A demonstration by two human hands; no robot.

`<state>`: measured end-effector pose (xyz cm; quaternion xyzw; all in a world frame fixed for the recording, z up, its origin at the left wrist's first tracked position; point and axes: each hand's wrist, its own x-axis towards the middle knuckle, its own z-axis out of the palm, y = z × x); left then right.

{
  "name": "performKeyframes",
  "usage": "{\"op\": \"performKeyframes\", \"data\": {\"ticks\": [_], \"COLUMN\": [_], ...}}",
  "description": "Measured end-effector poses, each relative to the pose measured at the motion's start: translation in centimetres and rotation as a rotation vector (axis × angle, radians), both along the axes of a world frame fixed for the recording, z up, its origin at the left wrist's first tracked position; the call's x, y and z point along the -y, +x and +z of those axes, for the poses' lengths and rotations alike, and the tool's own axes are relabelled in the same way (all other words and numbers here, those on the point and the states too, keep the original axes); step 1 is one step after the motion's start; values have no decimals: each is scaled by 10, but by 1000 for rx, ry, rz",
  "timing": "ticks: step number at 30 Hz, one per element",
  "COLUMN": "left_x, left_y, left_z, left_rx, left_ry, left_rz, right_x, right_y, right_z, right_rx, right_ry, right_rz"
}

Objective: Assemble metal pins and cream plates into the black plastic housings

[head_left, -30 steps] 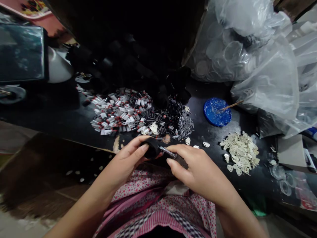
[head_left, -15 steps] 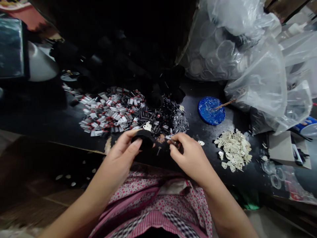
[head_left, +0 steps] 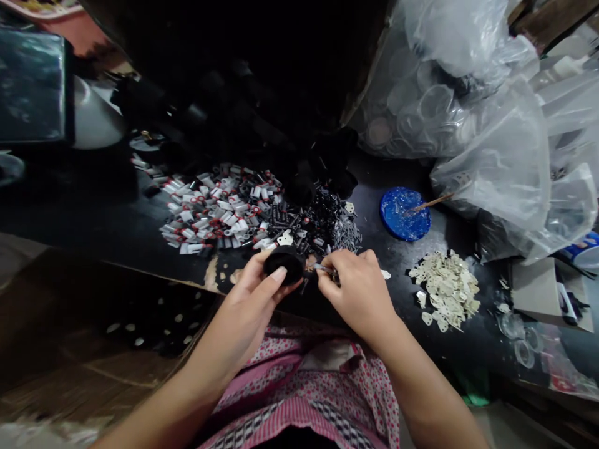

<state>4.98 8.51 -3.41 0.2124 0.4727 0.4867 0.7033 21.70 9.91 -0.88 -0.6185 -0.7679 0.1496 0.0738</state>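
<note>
My left hand is wrapped round a black round cup-like part, its hollow side facing up, with the thumb over the rim. Just to the right, my right hand pinches a small, slim grey piece; its far end is hidden by the fingers. A short gap lies between the piece and the black part. Beyond the hands spread a heap of white and grey plastic sleeves with red rings, dark springs and small grey pins.
Right of my right hand lies a pile of cream-coloured flat plates. A blue lid with a stick in it sits behind that. Clear plastic bags crowd the back right, and a small open box stands at the right.
The black part has turned so its hollow now faces up toward me. My right hand stays close beside it, still pinching a small piece. The whole view has shifted slightly.
</note>
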Motion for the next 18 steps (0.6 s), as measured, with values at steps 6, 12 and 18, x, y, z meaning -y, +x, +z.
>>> {"op": "performKeyframes", "data": {"ticks": [6, 12, 18], "left_x": [2, 4, 12], "left_y": [9, 6, 6], "left_z": [0, 1, -4], "left_rx": [76, 140, 69], "left_ry": [-74, -58, -71], "left_rz": [-30, -62, -145], "right_x": [16, 18, 21], "right_y": [0, 0, -1], "right_z": [-6, 1, 5], "right_rx": [-266, -499, -470], "right_ry": [161, 140, 235], "right_rz": [-32, -132, -94]}}
